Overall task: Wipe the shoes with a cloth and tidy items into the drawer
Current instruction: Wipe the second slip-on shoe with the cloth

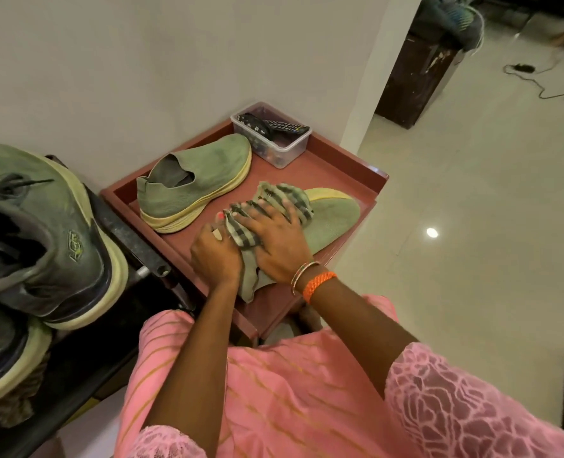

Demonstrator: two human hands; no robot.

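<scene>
Two green knit shoes with yellow soles lie in an open reddish-brown drawer (346, 160). The far shoe (194, 180) sits untouched by the wall. The near shoe (333, 223) lies under my hands, its toe pointing right. A checked cloth (282, 196) is spread over its middle. My right hand (274, 236) presses flat on the cloth with fingers spread. My left hand (216, 252) grips the heel end of that shoe, fingers curled round it.
A clear plastic box (280, 153) holding a remote and small items stands at the drawer's back corner. Dark green sneakers (43, 233) sit on a black rack at the left. Tiled floor, a dark cabinet (416, 77) and a cable lie to the right.
</scene>
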